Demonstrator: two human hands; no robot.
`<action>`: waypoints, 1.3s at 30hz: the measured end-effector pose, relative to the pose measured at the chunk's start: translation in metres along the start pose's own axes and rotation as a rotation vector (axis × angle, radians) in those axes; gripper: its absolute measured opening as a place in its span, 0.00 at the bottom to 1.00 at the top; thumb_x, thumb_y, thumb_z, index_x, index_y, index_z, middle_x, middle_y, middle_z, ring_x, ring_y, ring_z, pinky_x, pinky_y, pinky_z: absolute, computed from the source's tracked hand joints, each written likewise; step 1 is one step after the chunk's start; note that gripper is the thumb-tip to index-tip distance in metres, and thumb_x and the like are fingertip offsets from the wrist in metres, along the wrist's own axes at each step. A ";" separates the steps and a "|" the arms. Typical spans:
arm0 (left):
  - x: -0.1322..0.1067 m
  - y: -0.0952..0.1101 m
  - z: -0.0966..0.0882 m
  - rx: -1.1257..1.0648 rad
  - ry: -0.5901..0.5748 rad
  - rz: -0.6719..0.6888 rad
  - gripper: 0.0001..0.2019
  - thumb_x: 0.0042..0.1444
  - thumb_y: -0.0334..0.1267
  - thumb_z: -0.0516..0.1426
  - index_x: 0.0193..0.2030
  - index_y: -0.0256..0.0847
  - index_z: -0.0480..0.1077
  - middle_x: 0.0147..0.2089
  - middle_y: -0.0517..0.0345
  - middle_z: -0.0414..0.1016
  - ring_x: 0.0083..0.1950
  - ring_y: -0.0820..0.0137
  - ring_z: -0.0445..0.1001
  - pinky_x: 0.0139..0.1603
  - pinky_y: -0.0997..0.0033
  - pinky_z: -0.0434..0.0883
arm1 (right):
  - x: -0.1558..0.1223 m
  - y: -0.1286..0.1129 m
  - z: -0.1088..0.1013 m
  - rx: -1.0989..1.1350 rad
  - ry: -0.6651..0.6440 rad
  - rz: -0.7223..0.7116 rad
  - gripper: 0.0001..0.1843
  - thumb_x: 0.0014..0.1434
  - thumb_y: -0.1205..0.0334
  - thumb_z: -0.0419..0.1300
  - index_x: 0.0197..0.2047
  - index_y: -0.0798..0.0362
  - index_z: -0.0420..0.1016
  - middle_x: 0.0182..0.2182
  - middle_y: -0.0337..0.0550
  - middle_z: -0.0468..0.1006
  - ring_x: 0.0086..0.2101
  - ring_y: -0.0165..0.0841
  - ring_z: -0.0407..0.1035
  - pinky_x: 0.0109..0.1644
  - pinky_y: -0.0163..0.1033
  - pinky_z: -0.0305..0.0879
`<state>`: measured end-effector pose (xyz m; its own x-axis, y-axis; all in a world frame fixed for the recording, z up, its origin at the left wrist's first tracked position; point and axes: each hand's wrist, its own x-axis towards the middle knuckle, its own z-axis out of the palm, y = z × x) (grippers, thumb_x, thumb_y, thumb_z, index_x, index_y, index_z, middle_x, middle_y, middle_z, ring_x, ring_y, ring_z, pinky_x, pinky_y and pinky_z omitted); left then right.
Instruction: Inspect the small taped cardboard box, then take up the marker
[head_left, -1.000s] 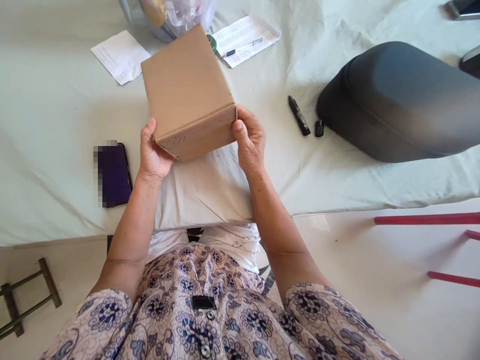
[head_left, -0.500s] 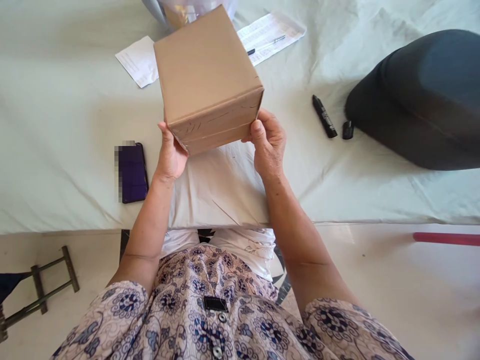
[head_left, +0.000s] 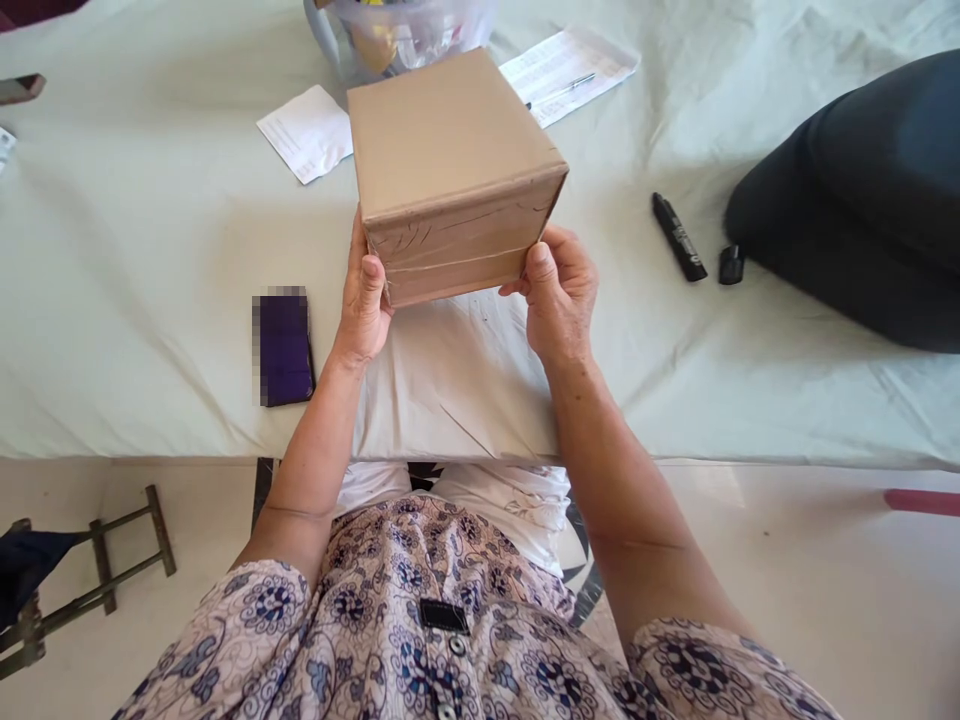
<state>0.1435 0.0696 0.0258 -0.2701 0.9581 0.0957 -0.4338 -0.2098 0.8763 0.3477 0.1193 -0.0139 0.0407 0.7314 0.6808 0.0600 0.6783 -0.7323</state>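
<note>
A brown cardboard box (head_left: 459, 140) is held tilted over the cloth-covered table, its plain top face toward me. Clear tape with creases runs along its near side. My left hand (head_left: 365, 300) grips the lower left corner, thumb on the near face and fingers along the left side. At the lower right corner, my right hand (head_left: 561, 290) pinches the edge with thumb in front; some of its fingertips are hidden behind the box. The underside and far side are out of sight.
A dark phone (head_left: 285, 350) lies left of my arms. Right are a black marker (head_left: 679, 238), its cap (head_left: 731, 265) and a large black object (head_left: 862, 200). Behind the box stand a clear plastic tub (head_left: 420, 35), papers (head_left: 307, 135) and a pen (head_left: 570, 90). The table edge (head_left: 480, 462) runs before me.
The box has tipped slightly, showing more of its taped near side. My left hand has shifted its hold, with the thumb now on the near face. The whole view has shifted a little.
</note>
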 end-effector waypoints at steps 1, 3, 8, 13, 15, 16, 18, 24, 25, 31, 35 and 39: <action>-0.001 0.001 0.002 0.001 -0.026 0.024 0.33 0.57 0.62 0.61 0.69 0.67 0.62 0.68 0.61 0.71 0.75 0.61 0.63 0.65 0.63 0.74 | 0.000 0.000 0.000 0.007 0.006 0.003 0.29 0.68 0.32 0.51 0.56 0.44 0.75 0.47 0.45 0.78 0.36 0.32 0.74 0.30 0.35 0.75; -0.003 0.002 0.004 -0.005 -0.057 0.055 0.34 0.56 0.62 0.62 0.69 0.68 0.62 0.69 0.62 0.71 0.75 0.61 0.63 0.66 0.63 0.74 | 0.000 -0.001 0.001 0.016 0.015 0.009 0.28 0.68 0.33 0.51 0.55 0.44 0.76 0.45 0.44 0.78 0.34 0.31 0.74 0.30 0.36 0.75; 0.001 -0.001 -0.001 -0.027 -0.014 0.071 0.36 0.57 0.62 0.61 0.71 0.68 0.58 0.67 0.62 0.73 0.73 0.61 0.66 0.63 0.64 0.76 | 0.000 -0.001 0.001 0.038 0.011 0.032 0.28 0.65 0.32 0.56 0.52 0.46 0.77 0.39 0.43 0.78 0.30 0.30 0.72 0.28 0.36 0.74; 0.008 -0.005 -0.011 0.094 -0.080 0.103 0.40 0.56 0.68 0.58 0.73 0.61 0.58 0.64 0.55 0.75 0.63 0.54 0.76 0.48 0.63 0.83 | 0.001 0.001 0.001 0.063 -0.019 0.009 0.26 0.63 0.34 0.61 0.51 0.45 0.77 0.41 0.41 0.78 0.30 0.29 0.73 0.28 0.36 0.75; 0.011 -0.005 -0.014 0.179 -0.129 0.146 0.43 0.53 0.73 0.55 0.73 0.60 0.58 0.65 0.53 0.74 0.61 0.53 0.77 0.40 0.66 0.83 | 0.001 0.000 0.001 0.091 -0.002 0.011 0.25 0.62 0.34 0.62 0.51 0.44 0.77 0.43 0.41 0.78 0.31 0.29 0.73 0.29 0.36 0.76; 0.013 -0.005 -0.015 0.221 -0.157 0.174 0.44 0.52 0.75 0.54 0.73 0.60 0.57 0.66 0.53 0.73 0.60 0.53 0.78 0.36 0.68 0.82 | 0.001 0.000 0.001 0.108 0.008 0.020 0.24 0.61 0.35 0.63 0.50 0.43 0.77 0.44 0.40 0.78 0.31 0.29 0.73 0.30 0.36 0.76; 0.015 -0.004 -0.017 0.293 -0.211 0.234 0.45 0.51 0.77 0.52 0.73 0.61 0.57 0.67 0.53 0.72 0.58 0.54 0.78 0.31 0.72 0.80 | 0.002 -0.002 0.002 0.148 0.023 0.047 0.24 0.60 0.35 0.65 0.49 0.42 0.77 0.44 0.39 0.79 0.31 0.29 0.73 0.31 0.36 0.77; 0.017 -0.001 -0.018 0.366 -0.335 0.265 0.41 0.54 0.70 0.58 0.73 0.63 0.58 0.72 0.57 0.66 0.54 0.60 0.79 0.26 0.76 0.79 | 0.002 -0.002 0.000 0.243 0.092 0.134 0.21 0.61 0.36 0.64 0.46 0.43 0.78 0.38 0.36 0.77 0.30 0.27 0.72 0.30 0.34 0.75; 0.017 -0.002 -0.017 0.365 -0.357 0.255 0.40 0.55 0.69 0.58 0.73 0.63 0.57 0.72 0.58 0.65 0.56 0.59 0.78 0.27 0.76 0.80 | 0.002 -0.002 -0.001 0.250 0.100 0.145 0.21 0.61 0.36 0.64 0.45 0.43 0.77 0.37 0.36 0.76 0.29 0.27 0.72 0.30 0.34 0.75; 0.016 -0.003 -0.017 0.402 -0.399 0.262 0.38 0.57 0.68 0.57 0.72 0.64 0.57 0.72 0.58 0.64 0.63 0.56 0.75 0.34 0.72 0.83 | 0.004 -0.005 -0.004 0.277 0.088 0.188 0.24 0.58 0.34 0.65 0.45 0.44 0.75 0.34 0.36 0.74 0.30 0.28 0.72 0.32 0.35 0.76; 0.019 -0.005 -0.018 0.425 -0.387 0.295 0.36 0.58 0.68 0.55 0.71 0.63 0.59 0.72 0.56 0.64 0.65 0.54 0.74 0.36 0.70 0.84 | 0.005 -0.012 -0.004 0.282 0.059 0.222 0.23 0.57 0.36 0.65 0.45 0.43 0.74 0.37 0.36 0.76 0.31 0.29 0.72 0.34 0.37 0.76; 0.024 -0.007 -0.022 0.409 -0.368 0.323 0.34 0.60 0.67 0.55 0.71 0.61 0.60 0.71 0.56 0.64 0.65 0.55 0.73 0.37 0.70 0.84 | 0.005 -0.016 -0.001 0.300 0.023 0.228 0.21 0.54 0.42 0.68 0.46 0.44 0.74 0.45 0.37 0.78 0.33 0.29 0.74 0.37 0.39 0.76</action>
<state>0.1213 0.0893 0.0118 0.0124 0.8784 0.4778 0.0032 -0.4779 0.8784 0.3482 0.1124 0.0010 0.0415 0.8663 0.4978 -0.2480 0.4916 -0.8348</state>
